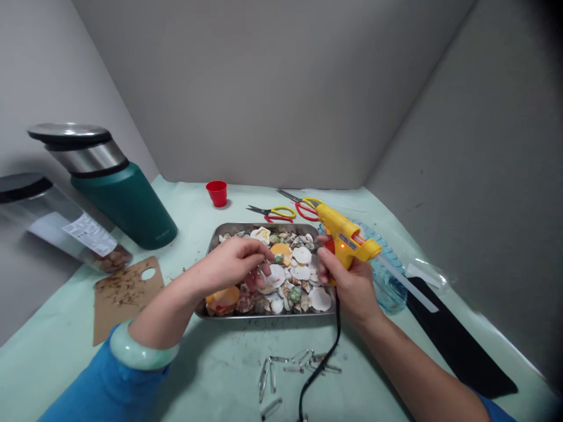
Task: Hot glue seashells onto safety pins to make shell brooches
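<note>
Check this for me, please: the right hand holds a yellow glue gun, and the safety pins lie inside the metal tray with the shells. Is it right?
Not quite. The safety pins are not inside the metal tray with the shells: the head view shows them on the table, nearer than the tray. The right hand does hold a yellow glue gun.

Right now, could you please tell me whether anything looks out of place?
Two things: safety pins lie scattered in front of the metal tray rather than gathered, and the brown board on the left is blotched with dark marks; whether stains or damage, I cannot tell.
</note>
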Tool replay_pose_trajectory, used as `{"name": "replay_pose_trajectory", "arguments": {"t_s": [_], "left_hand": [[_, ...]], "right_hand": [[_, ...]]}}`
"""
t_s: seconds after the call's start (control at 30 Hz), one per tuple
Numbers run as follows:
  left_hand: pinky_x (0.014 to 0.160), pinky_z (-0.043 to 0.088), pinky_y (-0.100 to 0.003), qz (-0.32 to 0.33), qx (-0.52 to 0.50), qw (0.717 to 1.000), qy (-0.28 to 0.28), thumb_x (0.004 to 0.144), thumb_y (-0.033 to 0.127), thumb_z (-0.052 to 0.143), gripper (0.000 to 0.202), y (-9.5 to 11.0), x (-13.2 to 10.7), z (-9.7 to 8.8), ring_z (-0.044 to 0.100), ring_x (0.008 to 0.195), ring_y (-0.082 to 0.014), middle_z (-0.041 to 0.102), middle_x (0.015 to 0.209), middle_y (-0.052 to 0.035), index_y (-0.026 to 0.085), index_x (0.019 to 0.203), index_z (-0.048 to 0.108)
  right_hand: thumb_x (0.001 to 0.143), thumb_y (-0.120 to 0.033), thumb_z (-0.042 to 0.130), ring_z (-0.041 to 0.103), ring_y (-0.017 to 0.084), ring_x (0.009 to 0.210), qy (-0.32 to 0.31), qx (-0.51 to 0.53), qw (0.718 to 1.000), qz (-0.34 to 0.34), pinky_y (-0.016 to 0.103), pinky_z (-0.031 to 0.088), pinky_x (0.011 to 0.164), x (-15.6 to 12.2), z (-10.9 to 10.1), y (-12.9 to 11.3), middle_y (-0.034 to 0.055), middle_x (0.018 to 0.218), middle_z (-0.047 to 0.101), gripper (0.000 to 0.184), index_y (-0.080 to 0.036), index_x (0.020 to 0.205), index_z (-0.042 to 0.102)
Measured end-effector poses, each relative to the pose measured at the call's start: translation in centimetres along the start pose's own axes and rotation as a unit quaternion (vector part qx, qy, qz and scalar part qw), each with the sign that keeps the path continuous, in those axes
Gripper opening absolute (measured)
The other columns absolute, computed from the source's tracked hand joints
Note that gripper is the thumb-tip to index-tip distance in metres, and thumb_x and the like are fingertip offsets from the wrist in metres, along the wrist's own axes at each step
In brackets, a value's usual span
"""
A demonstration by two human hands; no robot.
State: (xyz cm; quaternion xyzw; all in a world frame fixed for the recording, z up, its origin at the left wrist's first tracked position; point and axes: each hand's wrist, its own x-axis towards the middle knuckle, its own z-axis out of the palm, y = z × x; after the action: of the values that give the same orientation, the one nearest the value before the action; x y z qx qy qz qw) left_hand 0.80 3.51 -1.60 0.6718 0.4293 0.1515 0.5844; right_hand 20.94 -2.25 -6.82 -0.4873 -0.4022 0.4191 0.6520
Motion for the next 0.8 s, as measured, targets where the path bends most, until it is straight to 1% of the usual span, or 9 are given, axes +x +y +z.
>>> {"name": "replay_pose_trajectory", "arguments": {"t_s": [0.07, 0.13, 0.2, 0.27, 0.4, 0.47, 0.57, 0.7, 0.8], "left_hand": [[0.055, 0.052, -0.025, -0.011, -0.086, 0.996, -0.016, 0.082, 0.021, 0.05, 0.012, -0.1, 0.1, -0.1, 0.064, 0.059, -0.013, 0.065, 0.076, -0.0025, 0.015, 0.088, 0.058], [0.056, 0.052, -0.024, -0.011, -0.144, 0.989, -0.025, 0.081, 0.02, 0.054, 0.009, -0.3, 0.2, -0.2, 0.066, 0.065, -0.014, 0.065, 0.077, -0.0038, 0.014, 0.086, 0.058], [0.055, 0.052, -0.023, -0.005, -0.171, 0.985, -0.033, 0.08, 0.02, 0.058, 0.009, -0.6, 0.2, -0.4, 0.065, 0.067, -0.014, 0.066, 0.08, -0.0055, 0.013, 0.086, 0.059], [0.051, 0.05, -0.021, 0.002, -0.183, 0.982, -0.041, 0.079, 0.022, 0.06, 0.012, -0.9, 0.3, -0.6, 0.062, 0.061, -0.011, 0.066, 0.081, -0.0055, 0.013, 0.087, 0.06], [0.041, 0.042, -0.015, 0.01, -0.192, 0.981, -0.038, 0.079, 0.023, 0.062, 0.013, -1.1, 0.2, -0.8, 0.052, 0.047, -0.0042, 0.066, 0.079, -0.003, 0.014, 0.088, 0.061], [0.041, 0.042, -0.016, 0.006, -0.192, 0.981, -0.032, 0.078, 0.023, 0.062, 0.013, -0.9, 0.2, -0.7, 0.052, 0.046, -0.0041, 0.065, 0.077, -0.0022, 0.014, 0.087, 0.061], [0.046, 0.045, -0.019, -0.002, -0.182, 0.983, -0.02, 0.077, 0.025, 0.063, 0.014, -0.5, 0.1, -0.3, 0.056, 0.047, -0.0063, 0.065, 0.077, -0.002, 0.014, 0.086, 0.061], [0.048, 0.044, -0.02, -0.002, -0.145, 0.989, 0.009, 0.08, 0.03, 0.059, 0.015, 0.1, 0.1, 0.7, 0.057, 0.046, -0.0089, 0.061, 0.059, 0.0012, 0.015, 0.082, 0.057], [0.046, 0.04, -0.019, 0.011, -0.101, 0.994, 0.031, 0.082, 0.038, 0.055, 0.023, 0.6, -0.1, 2.0, 0.053, 0.044, -0.0086, 0.055, 0.05, 0.0041, 0.017, 0.073, 0.052]], "right_hand": [[0.075, -0.035, 0.069, 0.04, 0.007, 0.043, -0.006, -0.002, 1.0, -0.004, 0.019, 0.033, 0.041, 0.0, -0.1, 0.2, -0.0067, 0.053, 0.047, 0.035, -0.017, 0.102, 0.057], [0.076, -0.035, 0.067, 0.04, 0.007, 0.044, -0.014, -0.009, 1.0, -0.011, 0.02, 0.033, 0.041, 0.1, -0.3, 0.3, -0.0068, 0.053, 0.047, 0.034, -0.017, 0.104, 0.057], [0.077, -0.035, 0.066, 0.04, 0.007, 0.044, -0.018, -0.015, 1.0, -0.014, 0.02, 0.033, 0.042, 0.1, -0.3, 0.4, -0.0068, 0.053, 0.047, 0.033, -0.017, 0.104, 0.056], [0.078, -0.035, 0.066, 0.04, 0.007, 0.044, -0.018, -0.016, 1.0, -0.014, 0.02, 0.033, 0.042, 0.1, -0.3, 0.3, -0.0067, 0.054, 0.046, 0.033, -0.016, 0.103, 0.056], [0.077, -0.035, 0.067, 0.04, 0.007, 0.044, -0.015, -0.013, 1.0, -0.014, 0.02, 0.032, 0.042, 0.1, 0.0, 0.0, -0.0069, 0.054, 0.046, 0.033, -0.016, 0.103, 0.056], [0.077, -0.035, 0.067, 0.039, 0.007, 0.043, -0.015, -0.015, 1.0, -0.015, 0.02, 0.032, 0.041, 0.1, 0.0, 0.0, -0.0072, 0.052, 0.045, 0.034, -0.016, 0.103, 0.056], [0.077, -0.034, 0.067, 0.039, 0.007, 0.043, -0.014, -0.015, 1.0, -0.015, 0.02, 0.032, 0.042, 0.1, 0.0, 0.2, -0.0071, 0.052, 0.045, 0.034, -0.016, 0.104, 0.056], [0.077, -0.036, 0.067, 0.041, 0.008, 0.045, -0.026, -0.014, 1.0, -0.001, 0.02, 0.034, 0.043, -0.1, -0.2, 0.2, -0.006, 0.055, 0.047, 0.036, -0.016, 0.105, 0.057], [0.078, -0.039, 0.065, 0.042, 0.008, 0.046, -0.07, -0.028, 0.997, 0.006, 0.021, 0.036, 0.043, -0.4, -0.3, -0.1, -0.0035, 0.06, 0.054, 0.037, -0.016, 0.106, 0.057]]}}
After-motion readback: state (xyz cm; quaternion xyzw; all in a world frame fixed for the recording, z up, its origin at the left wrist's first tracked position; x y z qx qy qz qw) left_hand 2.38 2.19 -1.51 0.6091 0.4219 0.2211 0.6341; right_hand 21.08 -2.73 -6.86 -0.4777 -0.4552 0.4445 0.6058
